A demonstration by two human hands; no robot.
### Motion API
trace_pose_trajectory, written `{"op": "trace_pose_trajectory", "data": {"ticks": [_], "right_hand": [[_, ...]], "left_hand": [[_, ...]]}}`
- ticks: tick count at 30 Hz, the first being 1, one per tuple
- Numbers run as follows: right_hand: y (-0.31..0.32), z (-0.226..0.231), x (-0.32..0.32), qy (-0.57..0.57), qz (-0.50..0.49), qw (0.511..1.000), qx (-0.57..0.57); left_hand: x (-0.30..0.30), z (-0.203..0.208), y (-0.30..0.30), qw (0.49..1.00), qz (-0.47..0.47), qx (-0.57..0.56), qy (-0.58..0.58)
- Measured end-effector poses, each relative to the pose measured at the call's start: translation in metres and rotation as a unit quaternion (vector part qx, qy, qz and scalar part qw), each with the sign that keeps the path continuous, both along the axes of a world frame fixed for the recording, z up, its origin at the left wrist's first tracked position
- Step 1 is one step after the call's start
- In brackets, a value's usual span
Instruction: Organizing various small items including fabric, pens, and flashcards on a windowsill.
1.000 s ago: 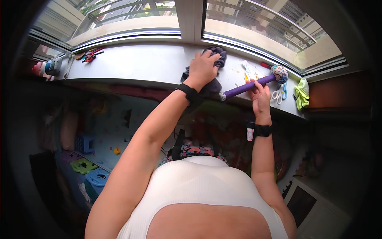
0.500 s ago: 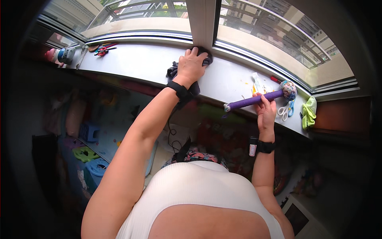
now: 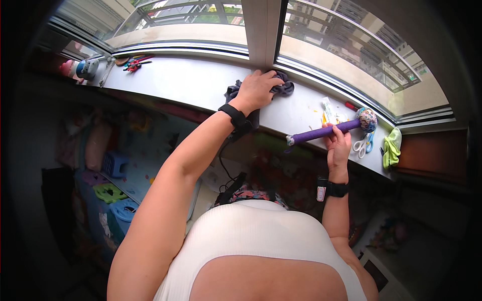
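Rightward along the smooth white sill [image 3: 186, 80] one dark, crumpled cloth [image 3: 284, 87] has shifted under the left hand [image 3: 257, 90], whose half-curled fingers hold its bunched folds. One purple rod [image 3: 314, 134], capped by a round patterned knob [image 3: 367, 119], slants over the sill's front edge, fingers of the right hand [image 3: 339, 146] closed lightly around it. Beyond lie white-handled scissors [image 3: 359, 148] and one soft lime-green cloth [image 3: 392, 148], beside a reddish-brown panel [image 3: 434, 158].

One dark cloth [image 3: 283, 86] and one lime-green cloth [image 3: 392, 148] are making two | purple stick [image 3: 311, 135] is numbering one | black wristbands [image 3: 234, 116] are numbering two | scissors [image 3: 363, 142] are overlapping, count is staying uncertain
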State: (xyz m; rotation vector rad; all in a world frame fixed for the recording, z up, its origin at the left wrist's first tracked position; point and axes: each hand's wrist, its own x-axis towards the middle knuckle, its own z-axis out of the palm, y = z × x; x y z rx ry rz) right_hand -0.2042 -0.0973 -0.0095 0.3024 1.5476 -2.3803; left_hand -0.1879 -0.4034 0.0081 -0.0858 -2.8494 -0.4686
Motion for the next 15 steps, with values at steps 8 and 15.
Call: {"op": "trace_pose_trajectory", "data": {"ticks": [8,15], "right_hand": [[-0.004,0.003,-0.001,0.013,0.013,1.0,-0.007],[0.006,-0.01,-0.004,-0.001,0.008,1.0,0.006]], "left_hand": [[0.014,0.007,-0.01,0.998,0.061,-0.013,0.011],[-0.012,0.022,0.001,0.939,-0.088,0.329,0.052]]}}
